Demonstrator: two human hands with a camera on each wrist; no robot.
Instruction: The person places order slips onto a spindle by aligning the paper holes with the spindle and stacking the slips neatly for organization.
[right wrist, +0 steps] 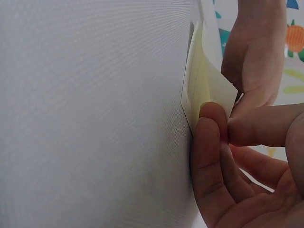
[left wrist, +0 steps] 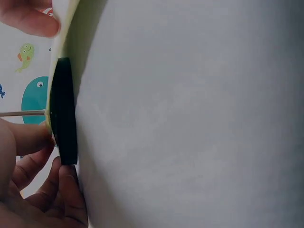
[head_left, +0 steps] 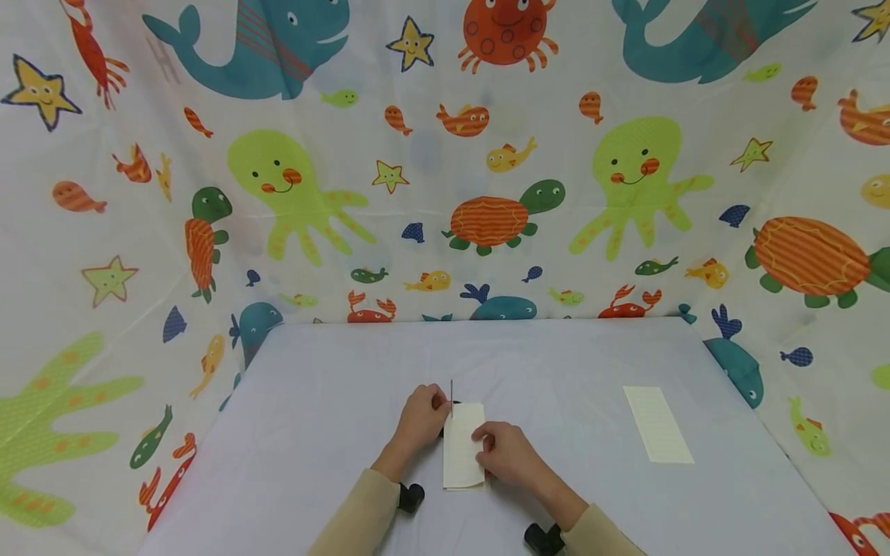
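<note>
A paper spike with an upright metal rod (head_left: 452,392) and a black base (left wrist: 64,111) stands in the middle of the table. Cream paper slips (head_left: 463,448) lie over the base, with the rod rising through them near their left edge. My left hand (head_left: 424,417) pinches the paper's edge close to the rod, its lower fingers against the end of the base. On the other side, my right hand (head_left: 511,455) pinches the slips' right edge between thumb and fingers. In the right wrist view, the sheets (right wrist: 204,80) bow apart above the tabletop.
Another cream lined paper slip (head_left: 658,425) lies flat to the right. White cloth covers the table (head_left: 313,386). A curtain (head_left: 417,170) printed with sea animals hangs behind it and along both sides.
</note>
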